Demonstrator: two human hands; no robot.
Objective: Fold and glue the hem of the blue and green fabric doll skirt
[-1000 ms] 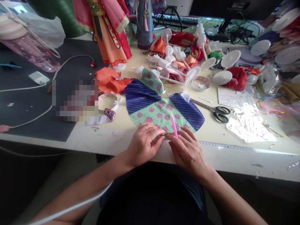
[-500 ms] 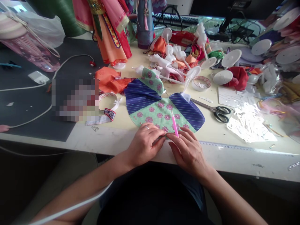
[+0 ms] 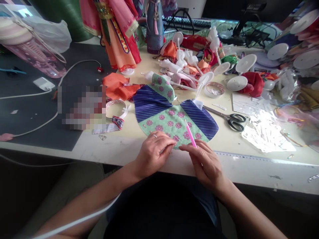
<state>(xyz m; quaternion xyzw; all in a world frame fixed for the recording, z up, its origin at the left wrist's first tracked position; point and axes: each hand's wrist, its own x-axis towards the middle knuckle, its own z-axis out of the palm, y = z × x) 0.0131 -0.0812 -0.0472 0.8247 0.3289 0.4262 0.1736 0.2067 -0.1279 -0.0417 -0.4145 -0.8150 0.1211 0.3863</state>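
A round fabric piece (image 3: 170, 123) with green floral and striped navy panels lies in front of me on the table. At its lower left edge is my left hand (image 3: 156, 151), thumb and index closed in a pinch; whatever lies between the fingertips is too small to make out. My right hand (image 3: 205, 162), a little way off to the right, holds a slim pink tool (image 3: 190, 135). The tool's thin metal tip points up and away over the floral panel, and its lower end is hidden by the fingers.
Black-handled scissors (image 3: 235, 121) lie right of the fabric, beside shiny white scraps (image 3: 265, 131). A tape roll (image 3: 116, 109) stands left, near orange cloth (image 3: 119, 87). White doll parts (image 3: 180, 59) crowd the back. A ruler (image 3: 249, 157) lies along the front edge.
My right hand has drawn away from the left, to the right and slightly toward me. The pink tool moved with it and leans more to the left. My left hand has barely moved.
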